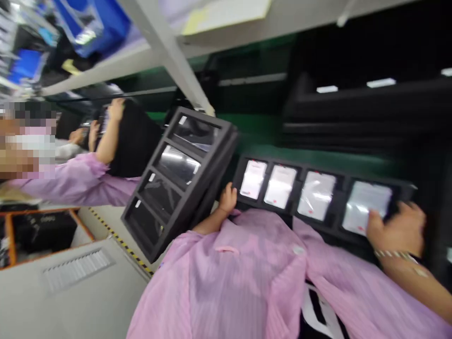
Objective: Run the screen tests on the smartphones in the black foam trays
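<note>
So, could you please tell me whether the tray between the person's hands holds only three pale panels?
No, four pale panels lie in a row in the tray.

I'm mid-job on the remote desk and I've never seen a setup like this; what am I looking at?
No robot here: a camera on a person's head took this picture, looking down over their pink clothing. Their left hand and right hand hold opposite ends of a black tray; its compartments hold four flat, pale-faced items. Beside it, on the left, a second tray stands tilted with four dark, glossy items. Further left is a co-worker's hand. Blur hides finer details.
</note>
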Demonstrator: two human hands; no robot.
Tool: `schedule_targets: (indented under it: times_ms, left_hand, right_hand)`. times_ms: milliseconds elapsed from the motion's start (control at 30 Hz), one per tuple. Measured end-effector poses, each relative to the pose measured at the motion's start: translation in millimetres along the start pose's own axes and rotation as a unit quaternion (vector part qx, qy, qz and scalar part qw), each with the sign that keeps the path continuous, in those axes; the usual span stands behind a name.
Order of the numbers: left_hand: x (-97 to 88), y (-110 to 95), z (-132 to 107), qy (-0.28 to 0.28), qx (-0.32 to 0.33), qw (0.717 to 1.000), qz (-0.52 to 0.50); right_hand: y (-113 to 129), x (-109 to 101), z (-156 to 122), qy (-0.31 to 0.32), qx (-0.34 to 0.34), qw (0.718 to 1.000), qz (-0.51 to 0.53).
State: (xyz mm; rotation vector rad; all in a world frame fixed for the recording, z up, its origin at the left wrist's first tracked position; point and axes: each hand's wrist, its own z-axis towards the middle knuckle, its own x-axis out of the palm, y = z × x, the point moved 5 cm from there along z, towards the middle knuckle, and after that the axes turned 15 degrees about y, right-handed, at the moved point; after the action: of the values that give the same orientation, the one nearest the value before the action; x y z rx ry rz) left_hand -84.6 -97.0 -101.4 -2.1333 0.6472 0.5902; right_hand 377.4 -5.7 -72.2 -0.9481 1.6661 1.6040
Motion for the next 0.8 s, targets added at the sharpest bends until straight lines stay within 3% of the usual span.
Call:
schedule_targets:
  times_ms: [33,100,167,233,367,467,600,700,800]
  left_hand:
    - [-0.8,-1.5,4.3,0.008,0.010,1.000,-0.008]
    - [-2.3,-6.5,9.3,0.016,0.030,0.999,-0.026]
    - [-4.6,-13.9,10.2,0.018,0.034,0.999,-0.035]
    - [-7.3,-23.1,10.3,0.023,0.021,0.999,-0.020]
    - [-12.8,-41.3,14.3,0.028,-0.008,0.998,0.052]
    - [-15.4,-48.1,17.9,0.029,-0.023,0.995,0.093]
    - [-15.6,-52.4,14.4,0.007,-0.024,0.992,0.122]
    - [-8.5,-67.6,2.3,-0.029,0.070,0.986,0.151]
    - [16.9,-91.1,-12.1,0.037,0.236,0.946,0.218]
  right_hand:
    - [-18.6,0.5,-7.4,0.009,0.041,0.999,0.006]
    - [-31.9,3.3,-11.6,0.014,0.049,0.999,-0.001]
    - [-14.3,5.0,-13.1,-0.008,-0.012,1.000,-0.027]
    - [22.0,9.9,-20.3,0.004,-0.097,0.995,-0.036]
    - [85.8,32.8,-46.3,0.136,-0.204,0.969,-0.027]
    - [96.6,47.3,-60.1,0.163,-0.215,0.963,-0.021]
    - [86.6,54.7,-68.0,0.165,-0.191,0.967,-0.023]
    - [84.7,55.4,-70.7,0.184,-0.175,0.967,-0.027]
    - [86.0,57.5,-71.6,0.209,-0.153,0.966,-0.026]
